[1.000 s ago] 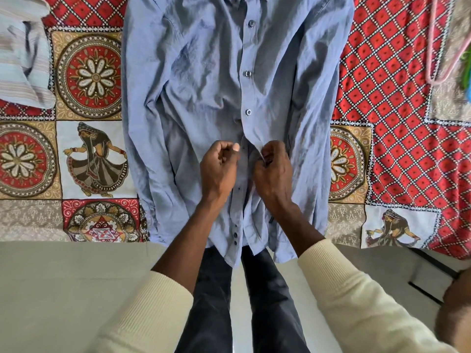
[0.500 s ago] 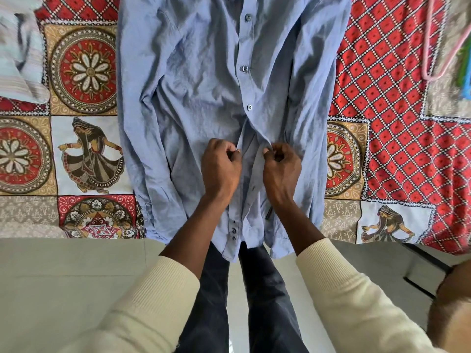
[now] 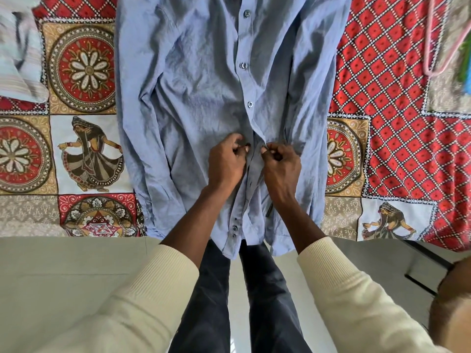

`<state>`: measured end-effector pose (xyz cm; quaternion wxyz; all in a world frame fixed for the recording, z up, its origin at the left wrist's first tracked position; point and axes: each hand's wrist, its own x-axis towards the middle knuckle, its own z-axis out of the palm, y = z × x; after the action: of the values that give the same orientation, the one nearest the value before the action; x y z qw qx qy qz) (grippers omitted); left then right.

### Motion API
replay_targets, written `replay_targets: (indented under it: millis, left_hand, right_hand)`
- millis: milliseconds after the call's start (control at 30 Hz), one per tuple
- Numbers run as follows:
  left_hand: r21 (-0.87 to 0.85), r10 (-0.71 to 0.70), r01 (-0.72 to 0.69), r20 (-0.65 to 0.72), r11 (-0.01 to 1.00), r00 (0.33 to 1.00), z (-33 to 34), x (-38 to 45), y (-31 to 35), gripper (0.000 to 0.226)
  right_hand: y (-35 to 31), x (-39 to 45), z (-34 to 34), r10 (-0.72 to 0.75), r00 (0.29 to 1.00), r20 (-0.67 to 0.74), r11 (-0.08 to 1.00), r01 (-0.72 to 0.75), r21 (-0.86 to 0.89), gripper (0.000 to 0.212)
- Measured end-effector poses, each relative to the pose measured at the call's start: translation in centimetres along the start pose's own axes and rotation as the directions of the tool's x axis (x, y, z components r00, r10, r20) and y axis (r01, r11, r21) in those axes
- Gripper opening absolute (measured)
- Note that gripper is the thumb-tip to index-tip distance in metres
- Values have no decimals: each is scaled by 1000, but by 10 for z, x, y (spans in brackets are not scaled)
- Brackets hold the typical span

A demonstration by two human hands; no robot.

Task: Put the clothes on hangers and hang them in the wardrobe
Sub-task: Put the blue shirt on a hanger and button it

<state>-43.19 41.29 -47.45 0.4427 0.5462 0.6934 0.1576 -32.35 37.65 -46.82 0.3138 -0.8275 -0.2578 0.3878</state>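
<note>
A patchwork bedspread of red lattice and medallion prints (image 3: 397, 103) lies under the soft, crinkled, long-sleeved blue cotton shirt (image 3: 193, 80), spread flat mid-scene with its hem spilling over the near edge; a striped garment (image 3: 17, 62) sits far left and a thin pink hanger (image 3: 433, 47) far right. The left hand (image 3: 225, 161) and right hand (image 3: 281, 164) each pinch the placket by a small dark button (image 3: 247, 144). The limp cloth could slip, leaving the button misaligned or skipped.

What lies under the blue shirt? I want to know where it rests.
The blue shirt lies on a patterned bedspread, seen on both sides. Whatever is directly beneath it is covered; its hem overhangs the edge.
</note>
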Motion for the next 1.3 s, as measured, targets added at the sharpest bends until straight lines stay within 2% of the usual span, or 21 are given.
replay_targets:
  millis: [133, 300, 400, 567, 633, 767, 933, 1100, 1167, 1233, 1300]
  left_hand:
    - [62, 11, -11, 4, 998, 1000, 4, 1, -2, 6]
    - [183, 36, -9, -140, 983, 989, -2, -11, 2, 9]
    - [61, 47, -41, -98, 997, 994, -8, -17, 2, 11]
    - [-115, -98, 94, -26, 989, 995, -12, -18, 4, 13]
    - [-149, -120, 119, -2, 982, 993, -13, -17, 7, 12]
    - [-189, -145, 147, 28, 971, 989, -12, -14, 13, 10]
    - [-165, -168, 171, 33, 971, 985, -11, -14, 14, 10]
    - [-91, -145, 149, 48, 985, 988, -12, -10, 14, 12]
    - [-54, -145, 147, 39, 988, 989, -15, -9, 14, 12]
    - [-76, -171, 174, 40, 982, 984, -17, -8, 14, 11]
    - [-133, -219, 226, 69, 965, 973, -19, -7, 13, 11]
  right_hand:
    - [-1, -1, -1, 25, 999, 36, 998, -27, 55, 6]
    - [-6, -6, 2, -74, 995, 63, 997, 73, 18, 5]
    - [-7, -7, 8, -98, 983, 152, 995, 95, 28, 10]
    - [-7, -3, 13, 40, 960, 276, 991, -73, 112, 13]
    - [-6, -2, 13, 98, 943, 318, 963, -171, 210, 14]
    - [-4, 2, 12, 185, 919, 348, 914, -292, 283, 10]
    - [-4, -1, 11, 227, 913, 339, 882, -340, 327, 19]
    - [1, 1, 10, 217, 911, 352, 875, -341, 345, 15]
    - [0, 1, 9, 235, 904, 356, 844, -371, 386, 20]
    - [-1, 1, 6, 260, 893, 366, 808, -409, 424, 25]
    - [-3, 1, 5, 266, 895, 359, 820, -406, 403, 19]
